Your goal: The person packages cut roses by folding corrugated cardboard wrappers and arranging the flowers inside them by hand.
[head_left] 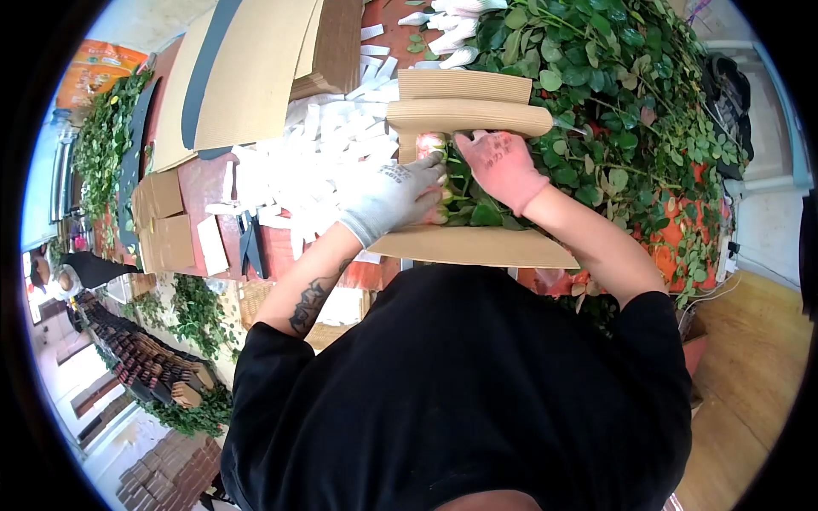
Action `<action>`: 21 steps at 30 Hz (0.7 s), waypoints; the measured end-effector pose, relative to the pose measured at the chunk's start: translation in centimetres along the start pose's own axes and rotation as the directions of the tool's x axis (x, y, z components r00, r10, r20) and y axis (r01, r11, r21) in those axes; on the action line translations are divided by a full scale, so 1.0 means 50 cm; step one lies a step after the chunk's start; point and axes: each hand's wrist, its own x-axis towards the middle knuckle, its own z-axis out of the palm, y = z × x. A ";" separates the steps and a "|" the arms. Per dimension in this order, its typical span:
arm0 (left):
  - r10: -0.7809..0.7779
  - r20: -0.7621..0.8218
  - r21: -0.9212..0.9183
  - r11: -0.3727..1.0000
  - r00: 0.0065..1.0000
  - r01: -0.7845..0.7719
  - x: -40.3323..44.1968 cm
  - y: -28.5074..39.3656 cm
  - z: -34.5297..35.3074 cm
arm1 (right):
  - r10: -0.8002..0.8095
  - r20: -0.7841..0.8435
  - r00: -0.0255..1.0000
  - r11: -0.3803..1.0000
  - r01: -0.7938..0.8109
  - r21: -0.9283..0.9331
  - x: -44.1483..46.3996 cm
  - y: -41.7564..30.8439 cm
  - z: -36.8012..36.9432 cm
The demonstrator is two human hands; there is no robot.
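My left hand (388,196) wears a grey-white glove. Its fingers lie stretched over a row of pink and cream rose heads (431,145). A pink glove covers my right hand (501,168), whose fingers are bent and apart over the green stems and leaves (484,211) just right of the heads. Its fingertips are close to the corrugated cardboard (464,117), which has a rolled fold behind the roses. More of the cardboard sheet (477,245) spreads beneath the flowers, toward my body. The undersides of both hands are hidden.
Many white strips (336,140) lie left of the roses, near black-handled scissors (250,243). Stacked cardboard sheets (256,72) stand at the back left. White-wrapped rose heads (456,38) and a large heap of leafy stems (630,128) lie behind and right.
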 end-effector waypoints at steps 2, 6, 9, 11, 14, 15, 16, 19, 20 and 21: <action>0.086 -0.126 -0.187 0.976 0.988 -0.108 -0.008 -0.023 0.011 | -0.025 -0.083 0.996 0.998 0.029 0.050 0.001 -0.003 -0.027; 0.181 -0.290 -0.248 0.934 0.940 -0.257 -0.027 -0.028 0.013 | 0.033 0.173 0.984 0.982 -0.064 0.179 0.015 -0.003 -0.017; 0.128 -0.161 -0.200 0.967 0.979 -0.160 -0.033 -0.016 0.022 | -0.040 0.220 0.975 0.992 0.013 0.127 0.019 -0.007 0.031; -0.036 0.027 -0.373 0.927 0.999 0.044 -0.032 -0.013 0.012 | -0.045 0.215 0.976 0.986 0.009 0.168 0.031 -0.009 0.027; 0.174 -0.119 -0.075 0.980 0.978 -0.183 -0.030 -0.046 0.034 | -0.046 0.151 0.987 0.973 0.010 0.232 0.027 -0.003 0.036; 0.167 -0.125 -0.080 0.981 0.978 -0.178 -0.030 -0.048 0.037 | -0.028 0.121 0.992 0.975 0.000 0.224 0.024 -0.003 0.041; 0.153 -0.100 -0.068 0.985 0.983 -0.160 -0.030 -0.043 0.031 | -0.005 0.092 0.996 0.976 -0.015 0.217 0.021 -0.002 0.044; 0.185 -0.161 -0.038 0.980 0.969 -0.194 -0.027 -0.046 0.049 | -0.053 0.121 0.991 0.985 0.032 0.172 0.030 -0.010 0.036; 0.225 -0.252 -0.014 0.972 0.941 -0.236 -0.024 -0.049 0.055 | -0.050 0.122 0.991 0.985 0.029 0.170 0.033 -0.013 0.037; 0.227 -0.251 -0.013 0.971 0.941 -0.238 -0.021 -0.051 0.056 | -0.059 0.180 0.982 0.989 0.033 0.145 0.036 -0.017 0.038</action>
